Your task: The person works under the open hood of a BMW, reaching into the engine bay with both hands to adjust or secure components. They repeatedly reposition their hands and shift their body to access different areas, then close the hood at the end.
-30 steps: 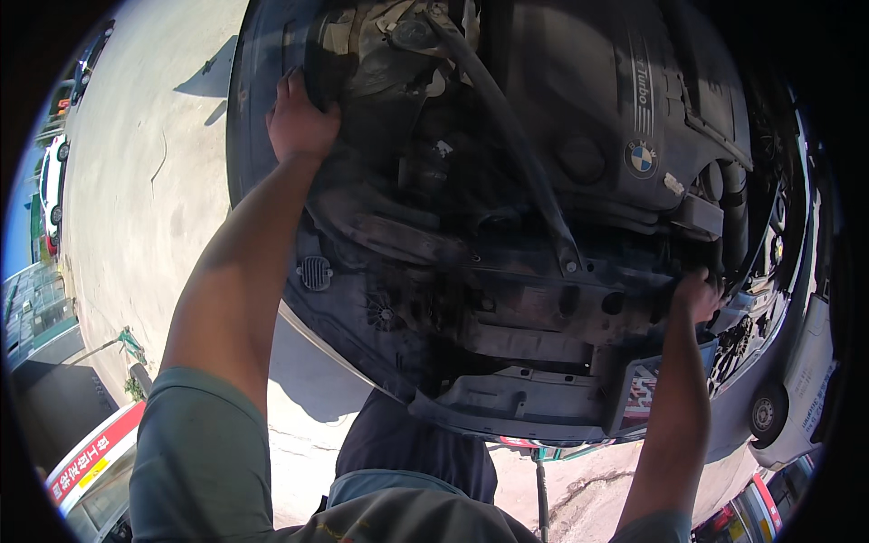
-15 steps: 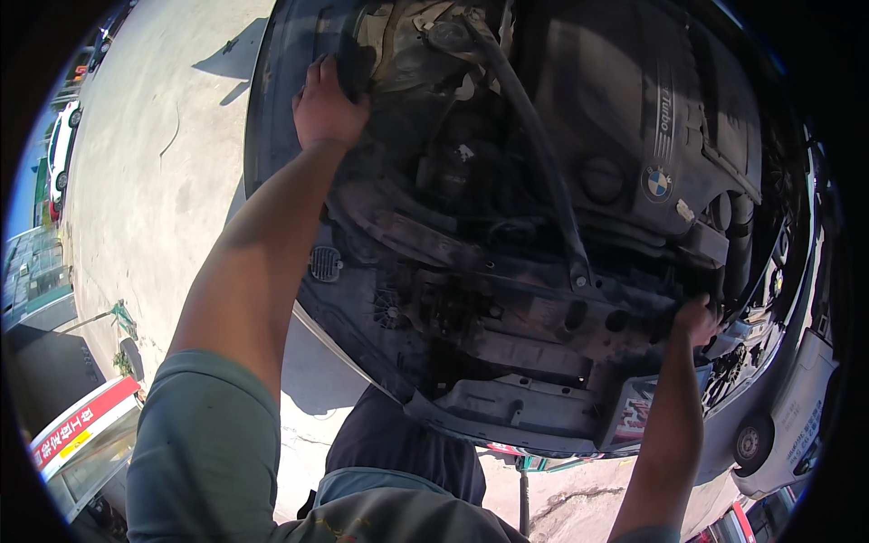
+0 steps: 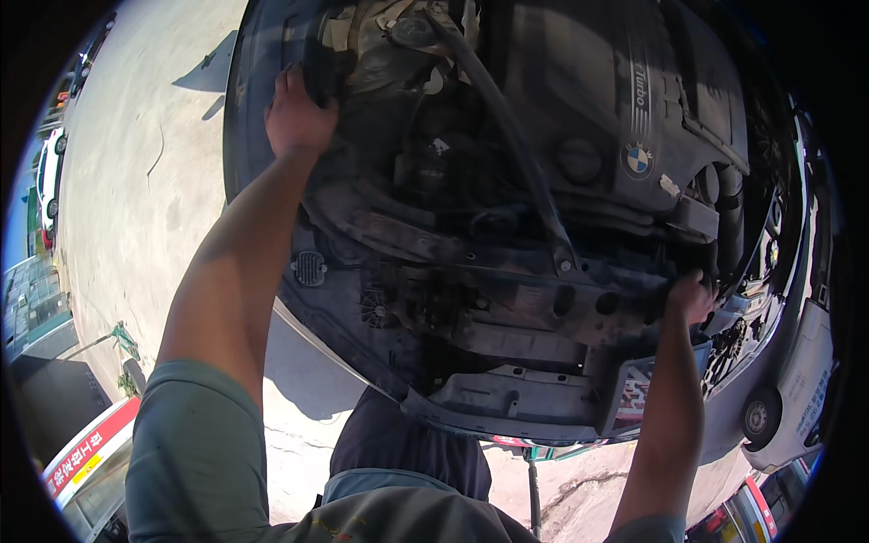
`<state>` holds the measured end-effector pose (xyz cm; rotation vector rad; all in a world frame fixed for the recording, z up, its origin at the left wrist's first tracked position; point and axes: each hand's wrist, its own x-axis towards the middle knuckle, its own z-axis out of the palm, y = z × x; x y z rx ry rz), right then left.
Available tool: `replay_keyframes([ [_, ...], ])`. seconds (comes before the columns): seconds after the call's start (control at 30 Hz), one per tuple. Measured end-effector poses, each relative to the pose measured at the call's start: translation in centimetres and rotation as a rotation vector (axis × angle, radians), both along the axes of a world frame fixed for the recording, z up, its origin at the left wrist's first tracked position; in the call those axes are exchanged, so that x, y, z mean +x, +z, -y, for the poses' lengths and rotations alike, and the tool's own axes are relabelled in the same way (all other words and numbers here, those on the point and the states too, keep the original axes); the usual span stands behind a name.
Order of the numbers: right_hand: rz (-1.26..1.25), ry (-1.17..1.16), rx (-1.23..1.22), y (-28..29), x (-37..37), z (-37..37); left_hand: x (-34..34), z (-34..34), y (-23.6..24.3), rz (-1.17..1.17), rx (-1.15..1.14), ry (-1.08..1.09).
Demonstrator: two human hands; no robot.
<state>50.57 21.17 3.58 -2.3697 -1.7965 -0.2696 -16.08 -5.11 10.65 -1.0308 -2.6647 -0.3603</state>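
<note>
While half-open, empty-looking left hand (image 3: pixel 301 113) likely braces left of engine cover (image 3: pixel 579 86), right hand (image 3: pixel 692 300) sits curled below it, hold unclear.

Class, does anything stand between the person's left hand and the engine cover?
Yes: a dark diagonal brace runs between the left hand and the engine cover; whether it sits high enough to block a reach is unclear.
</note>
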Motion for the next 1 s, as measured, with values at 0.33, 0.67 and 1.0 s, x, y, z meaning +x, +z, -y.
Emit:
replay_keyframes([
  [0.33, -0.017, -0.051, -0.044, 1.5, -2.2, 0.9, 0.3, 0.0, 0.3, -0.002, -0.013, 0.022],
  [0.67, -0.035, -0.030, 0.016, 0.9, -1.6, 0.7, 0.3, -0.1, 0.1, -0.019, -0.008, 0.023],
  [1.0, -0.037, -0.014, 0.019, 1.2, -2.0, 0.8, 0.1, 0.0, 0.1, -0.029, 0.017, 0.003],
])
